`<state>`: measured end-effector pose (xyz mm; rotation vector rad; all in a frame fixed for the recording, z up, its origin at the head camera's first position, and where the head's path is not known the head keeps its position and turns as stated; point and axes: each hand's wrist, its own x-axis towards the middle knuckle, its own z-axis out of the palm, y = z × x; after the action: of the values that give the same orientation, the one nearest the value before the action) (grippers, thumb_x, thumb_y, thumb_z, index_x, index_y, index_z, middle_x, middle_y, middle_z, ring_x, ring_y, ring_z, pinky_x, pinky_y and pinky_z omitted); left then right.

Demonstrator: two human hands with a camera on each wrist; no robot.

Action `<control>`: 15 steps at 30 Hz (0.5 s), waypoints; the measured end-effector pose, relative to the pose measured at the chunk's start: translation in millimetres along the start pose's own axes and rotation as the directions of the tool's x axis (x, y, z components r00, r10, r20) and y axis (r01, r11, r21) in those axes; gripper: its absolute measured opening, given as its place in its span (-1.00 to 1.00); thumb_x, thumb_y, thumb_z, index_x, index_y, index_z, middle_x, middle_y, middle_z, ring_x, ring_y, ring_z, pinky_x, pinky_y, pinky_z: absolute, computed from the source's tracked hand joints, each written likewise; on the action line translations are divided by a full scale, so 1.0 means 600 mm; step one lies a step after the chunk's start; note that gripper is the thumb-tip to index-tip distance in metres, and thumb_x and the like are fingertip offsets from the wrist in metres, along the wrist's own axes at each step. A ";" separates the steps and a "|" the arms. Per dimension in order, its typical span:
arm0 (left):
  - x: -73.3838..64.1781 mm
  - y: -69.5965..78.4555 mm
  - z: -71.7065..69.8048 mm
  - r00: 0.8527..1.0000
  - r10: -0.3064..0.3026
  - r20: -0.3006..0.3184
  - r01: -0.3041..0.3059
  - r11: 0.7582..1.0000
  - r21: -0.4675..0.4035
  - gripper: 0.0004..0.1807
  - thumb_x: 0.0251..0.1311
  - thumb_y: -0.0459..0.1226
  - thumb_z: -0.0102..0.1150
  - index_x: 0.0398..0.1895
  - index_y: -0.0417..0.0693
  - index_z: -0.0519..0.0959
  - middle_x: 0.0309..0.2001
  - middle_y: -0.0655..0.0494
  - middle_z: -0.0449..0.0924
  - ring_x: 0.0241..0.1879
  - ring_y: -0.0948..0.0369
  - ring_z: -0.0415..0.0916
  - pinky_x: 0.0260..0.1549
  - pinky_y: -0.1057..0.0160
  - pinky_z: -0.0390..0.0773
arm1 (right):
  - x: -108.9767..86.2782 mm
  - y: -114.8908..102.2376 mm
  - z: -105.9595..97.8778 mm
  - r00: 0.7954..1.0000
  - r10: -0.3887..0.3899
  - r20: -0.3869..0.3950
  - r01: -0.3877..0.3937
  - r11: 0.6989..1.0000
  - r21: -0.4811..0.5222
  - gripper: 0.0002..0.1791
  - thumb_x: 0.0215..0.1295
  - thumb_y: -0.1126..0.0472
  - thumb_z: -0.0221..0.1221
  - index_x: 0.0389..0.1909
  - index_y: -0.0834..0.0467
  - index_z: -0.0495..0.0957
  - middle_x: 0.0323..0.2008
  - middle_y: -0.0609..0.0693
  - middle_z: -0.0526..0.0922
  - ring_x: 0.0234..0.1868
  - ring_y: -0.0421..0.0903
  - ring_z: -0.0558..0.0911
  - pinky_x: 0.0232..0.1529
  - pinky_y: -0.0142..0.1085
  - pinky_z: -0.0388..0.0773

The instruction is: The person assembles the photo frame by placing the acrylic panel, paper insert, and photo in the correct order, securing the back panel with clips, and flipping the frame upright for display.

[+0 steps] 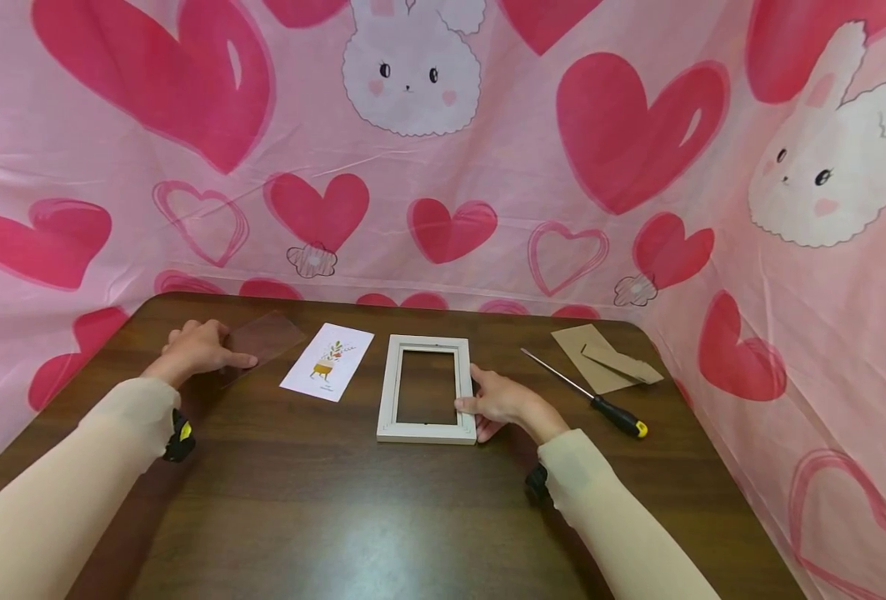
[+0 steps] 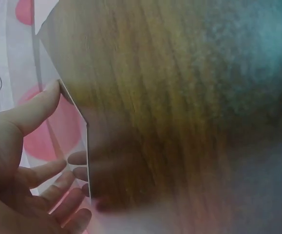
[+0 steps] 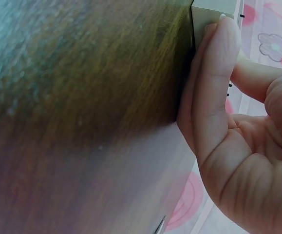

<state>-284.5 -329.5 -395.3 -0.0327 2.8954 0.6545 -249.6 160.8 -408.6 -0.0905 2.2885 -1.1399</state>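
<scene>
At the table's left, my left hand (image 1: 201, 346) holds a clear sheet (image 1: 266, 335) lying flat near the back edge. In the left wrist view, the thumb and fingers of the left hand (image 2: 31, 156) meet the sheet's edges around one corner. A white picture frame (image 1: 423, 432) with an open middle lies at the table's centre. My right hand (image 1: 498, 402) grips its right side, thumb over the top face and fingers along the outer side. The right wrist view shows the right hand (image 3: 223, 131) at the frame's corner (image 3: 214, 9). Between sheet and frame lies a white card (image 1: 327, 362) printed with a plant drawing.
Right of the frame lies a screwdriver (image 1: 615, 415) with a black and yellow handle. Behind it is a brown backing board (image 1: 596, 371) with a folded flap. A pink heart-patterned cloth (image 1: 518, 167) hangs behind and to the right of the brown wooden table (image 1: 300, 500).
</scene>
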 end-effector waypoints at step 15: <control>-0.001 -0.009 -0.026 0.977 -0.122 0.175 0.116 0.992 0.046 0.22 0.05 0.29 0.50 0.23 -0.64 0.16 0.14 -0.63 0.22 0.20 -0.59 0.10 0.28 -0.49 0.19 | 0.002 -0.001 0.003 0.999 -0.039 0.012 0.040 0.999 -0.028 -0.06 0.57 0.19 0.22 0.72 0.21 -0.15 -0.41 0.18 0.59 -0.62 -0.10 0.62 -0.52 -0.21 0.72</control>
<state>-286.0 -341.2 -383.4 -0.1349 2.7080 0.5542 -250.0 158.8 -409.3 -0.1531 2.3028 -1.1241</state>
